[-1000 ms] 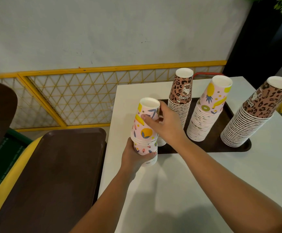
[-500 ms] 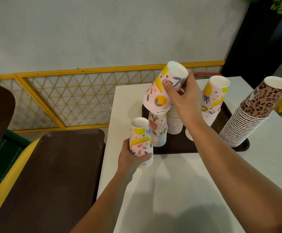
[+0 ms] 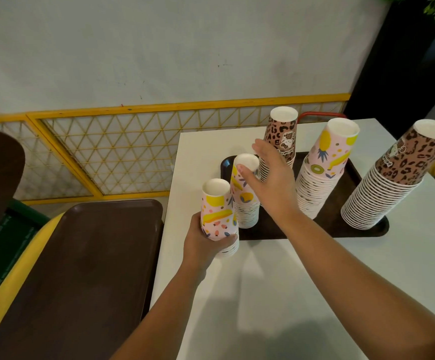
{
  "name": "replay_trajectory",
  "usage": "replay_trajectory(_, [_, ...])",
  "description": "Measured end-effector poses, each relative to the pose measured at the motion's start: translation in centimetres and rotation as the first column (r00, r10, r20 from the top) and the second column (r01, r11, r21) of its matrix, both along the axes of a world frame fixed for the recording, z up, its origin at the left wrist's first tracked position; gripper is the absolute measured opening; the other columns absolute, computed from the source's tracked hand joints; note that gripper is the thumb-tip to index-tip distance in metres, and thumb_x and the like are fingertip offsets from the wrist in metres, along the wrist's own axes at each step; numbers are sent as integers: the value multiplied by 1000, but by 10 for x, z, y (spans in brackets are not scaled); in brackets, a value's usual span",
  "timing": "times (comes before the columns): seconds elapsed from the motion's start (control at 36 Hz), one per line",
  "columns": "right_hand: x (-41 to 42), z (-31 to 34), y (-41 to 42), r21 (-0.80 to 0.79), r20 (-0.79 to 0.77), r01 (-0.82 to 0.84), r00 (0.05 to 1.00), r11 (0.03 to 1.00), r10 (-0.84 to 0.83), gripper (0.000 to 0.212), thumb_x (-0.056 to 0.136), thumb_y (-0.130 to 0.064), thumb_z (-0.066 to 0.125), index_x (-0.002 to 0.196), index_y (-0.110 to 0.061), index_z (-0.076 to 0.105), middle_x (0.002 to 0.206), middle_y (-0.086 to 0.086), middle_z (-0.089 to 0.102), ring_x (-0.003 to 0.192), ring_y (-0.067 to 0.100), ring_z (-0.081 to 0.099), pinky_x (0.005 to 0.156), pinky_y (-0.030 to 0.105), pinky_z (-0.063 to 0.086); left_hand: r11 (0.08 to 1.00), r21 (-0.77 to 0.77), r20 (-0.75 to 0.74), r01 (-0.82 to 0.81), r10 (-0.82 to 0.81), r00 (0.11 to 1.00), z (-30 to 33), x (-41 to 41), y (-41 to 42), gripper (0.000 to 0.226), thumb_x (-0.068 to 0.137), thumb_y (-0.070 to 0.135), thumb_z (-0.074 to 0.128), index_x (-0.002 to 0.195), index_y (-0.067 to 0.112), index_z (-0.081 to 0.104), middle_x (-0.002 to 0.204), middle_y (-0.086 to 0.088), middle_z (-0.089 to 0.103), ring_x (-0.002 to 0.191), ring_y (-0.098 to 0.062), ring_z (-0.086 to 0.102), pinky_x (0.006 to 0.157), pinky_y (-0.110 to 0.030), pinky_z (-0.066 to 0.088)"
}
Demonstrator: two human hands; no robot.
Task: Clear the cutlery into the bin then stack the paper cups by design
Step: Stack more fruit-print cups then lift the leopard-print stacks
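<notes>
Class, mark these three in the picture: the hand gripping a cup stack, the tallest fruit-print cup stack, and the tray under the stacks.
left hand [image 3: 203, 240], head view, back of the hand.
tallest fruit-print cup stack [image 3: 325, 167], head view, top cup's side.
brown tray [image 3: 326, 226], head view, bare floor between stacks.

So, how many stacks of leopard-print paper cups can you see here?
2. One brown leopard-print paper cup stack stands at the back of the dark brown tray; the other leopard-print stack leans at its right end.
</notes>
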State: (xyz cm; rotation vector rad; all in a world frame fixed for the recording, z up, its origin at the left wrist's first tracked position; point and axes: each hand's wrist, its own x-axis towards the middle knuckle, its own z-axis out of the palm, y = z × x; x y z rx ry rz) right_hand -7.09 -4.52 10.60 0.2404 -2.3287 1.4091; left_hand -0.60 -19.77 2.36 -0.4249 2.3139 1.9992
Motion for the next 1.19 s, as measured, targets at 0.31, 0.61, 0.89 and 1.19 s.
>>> replay_trajectory(0.31, [27,-8,-26,119,141,-256,961,959,239,49,77,-34,72,119,-16,52,113,1,59,99,9,54,79,15,43,1000,23,3,18,-18,1000,9,3,9,71,59,8,89,114,27,49,104,9,63,95,-5,59,70,-18,46])
replay_trajectory(0.61, [23,3,-20,50,88,-178,981,983,173,47,83,-30,68,123,-14,51,109,6,62,94,15,58,77,17,44,998,27,1,58,-58,998,9,8,8,79,28,40,81,103,34,55,102,12,68,92,-3,63,66,-14,49])
replay_trajectory(0.89, [26,-7,-21,107,199,-230,958,967,205,63,76,-42,71,129,-21,44,118,-4,56,106,11,52,86,22,44,1000,14,0,28,-28,1000,15,6,12,80,33,37,84,107,30,56,101,11,67,94,-5,62,71,-19,49])
replay_trajectory(1.19, [24,0,-22,80,179,-207,965,975,190,52,78,-36,70,119,-13,49,115,4,62,100,14,59,83,28,51,998,28,-24,54,-54,998,14,8,9,72,45,16,89,106,32,56,105,12,67,97,-8,62,72,-18,50])
